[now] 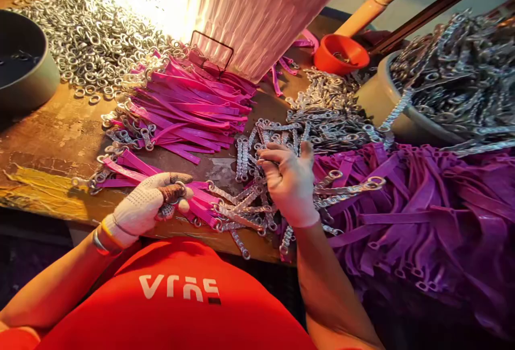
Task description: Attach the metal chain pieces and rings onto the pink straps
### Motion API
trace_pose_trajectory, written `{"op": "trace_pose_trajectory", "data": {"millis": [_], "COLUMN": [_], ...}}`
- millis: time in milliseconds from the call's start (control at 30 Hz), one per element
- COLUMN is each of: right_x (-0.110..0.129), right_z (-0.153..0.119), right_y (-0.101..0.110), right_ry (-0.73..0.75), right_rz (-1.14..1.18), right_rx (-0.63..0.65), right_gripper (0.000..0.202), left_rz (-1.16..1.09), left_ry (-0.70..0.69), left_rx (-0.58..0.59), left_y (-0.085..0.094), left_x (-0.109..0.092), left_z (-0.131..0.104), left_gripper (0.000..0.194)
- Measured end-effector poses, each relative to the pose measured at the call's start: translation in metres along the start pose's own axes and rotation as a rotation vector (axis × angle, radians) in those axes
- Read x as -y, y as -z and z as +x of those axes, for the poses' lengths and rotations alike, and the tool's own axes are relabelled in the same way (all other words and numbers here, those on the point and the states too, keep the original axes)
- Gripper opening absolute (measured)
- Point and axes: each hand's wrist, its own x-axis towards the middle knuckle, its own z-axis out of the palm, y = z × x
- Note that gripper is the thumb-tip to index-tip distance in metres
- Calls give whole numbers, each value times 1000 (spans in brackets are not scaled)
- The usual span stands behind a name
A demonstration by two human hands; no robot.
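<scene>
My left hand point(155, 200), in a white dotted glove with brown fingertips, is closed around a small metal ring point(183, 186). It is above a bunch of pink straps point(131, 168) near the table's front edge. My right hand point(290, 181), in a white glove, is over a heap of short twisted metal chain pieces point(277, 135). Its fingers are bent together at the heap; what they pinch is hidden. Between my hands, several chain pieces point(241, 205) with ring ends lie beside the ends of the pink straps.
Loose metal rings point(100, 28) cover the back left, beside a dark round bowl point(30, 84). Pink straps point(193, 109) lie under a bright ribbed lampshade point(241, 12). To the right are an orange bowl point(322, 58), a bucket point(382, 87) heaped with chains, and purple straps point(422, 210).
</scene>
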Motion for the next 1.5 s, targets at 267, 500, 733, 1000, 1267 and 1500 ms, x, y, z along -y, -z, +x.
{"op": "trace_pose_trajectory", "data": {"millis": [267, 500, 733, 1000, 1267, 1500], "right_x": [98, 128, 139, 135, 128, 114], "right_z": [2, -2, -9, -11, -15, -27], "right_y": [-28, -33, -46, -30, -21, -27], "right_ry": [49, -283, -517, -152, 224, -16], "right_rz": [464, 642, 916, 439, -147, 236], "right_rx": [301, 477, 457, 380, 563, 558], "right_gripper": [24, 37, 27, 19, 13, 15], "left_rz": [-82, -434, -338, 467, 1270, 1093], "left_ry": [-64, -142, -246, -450, -503, -476], "left_rx": [27, 4, -45, -45, -92, 1], "left_y": [9, -5, -10, 4, 14, 8], "left_x": [18, 27, 41, 15, 32, 30], "left_z": [8, 2, 2, -14, 4, 11], "left_gripper": [29, 32, 30, 27, 32, 14]}}
